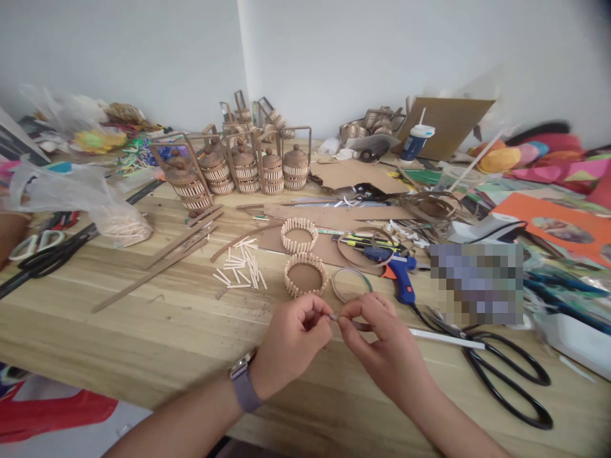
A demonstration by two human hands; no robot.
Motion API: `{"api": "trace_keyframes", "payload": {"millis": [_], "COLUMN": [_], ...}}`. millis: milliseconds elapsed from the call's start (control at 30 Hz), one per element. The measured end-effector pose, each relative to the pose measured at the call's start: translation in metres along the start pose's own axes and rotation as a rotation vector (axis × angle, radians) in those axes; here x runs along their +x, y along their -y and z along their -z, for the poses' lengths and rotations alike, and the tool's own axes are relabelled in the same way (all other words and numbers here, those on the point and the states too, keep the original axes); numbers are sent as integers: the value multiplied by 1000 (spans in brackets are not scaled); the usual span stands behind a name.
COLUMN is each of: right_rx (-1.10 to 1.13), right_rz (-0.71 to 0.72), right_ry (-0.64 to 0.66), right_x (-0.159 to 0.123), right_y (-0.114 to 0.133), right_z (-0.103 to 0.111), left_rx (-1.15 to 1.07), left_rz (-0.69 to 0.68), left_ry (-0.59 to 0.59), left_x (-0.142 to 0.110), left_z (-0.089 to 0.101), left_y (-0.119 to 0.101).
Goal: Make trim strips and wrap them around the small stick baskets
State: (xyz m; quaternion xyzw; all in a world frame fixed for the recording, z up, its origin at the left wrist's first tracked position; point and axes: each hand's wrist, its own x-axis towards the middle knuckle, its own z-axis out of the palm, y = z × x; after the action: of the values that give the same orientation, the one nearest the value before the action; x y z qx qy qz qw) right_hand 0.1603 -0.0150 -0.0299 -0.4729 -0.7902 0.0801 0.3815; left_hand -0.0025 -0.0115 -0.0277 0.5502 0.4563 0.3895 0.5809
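Note:
My left hand (298, 337) and my right hand (377, 334) meet above the table's front part, thumb and forefinger pinched on each. Between their fingertips is the end of a thin grey-brown strip (333, 316), partly hidden by the fingers. Just beyond the hands stands a ring of short wooden sticks (306, 275), with a second stick ring (298, 235) behind it. A thin hoop (352, 285) lies by my right fingers. Past my right wrist stretches a white strip (449, 338); whether it joins the held strip I cannot tell.
Loose wooden sticks (245, 264) lie left of the rings. To the right are a blue glue gun (403, 280) and large black-handled scissors (510, 369). Several small lidded baskets with handles (245, 168) stand at the back. A bag of sticks (125, 222) sits at left.

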Motion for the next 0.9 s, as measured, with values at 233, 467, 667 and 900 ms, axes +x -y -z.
{"api": "trace_keyframes", "payload": {"millis": [233,467,667,900], "right_rx": [31,27,58,68], "right_rz": [-88,-88,-123,-144], "right_ry": [-23,-38,11,-6], "right_x": [1,0,0,-1], "right_y": [0,1,2,0], "right_z": [3,2,2,2], "left_rx": [-90,-80,-95,-141], "left_rz": [47,60,54,81], "left_ry": [-11,11,35,34], "left_x": [1,3,4,4], "left_z": [1,0,0,0], "left_y": [-1,-1,0,-3]}}
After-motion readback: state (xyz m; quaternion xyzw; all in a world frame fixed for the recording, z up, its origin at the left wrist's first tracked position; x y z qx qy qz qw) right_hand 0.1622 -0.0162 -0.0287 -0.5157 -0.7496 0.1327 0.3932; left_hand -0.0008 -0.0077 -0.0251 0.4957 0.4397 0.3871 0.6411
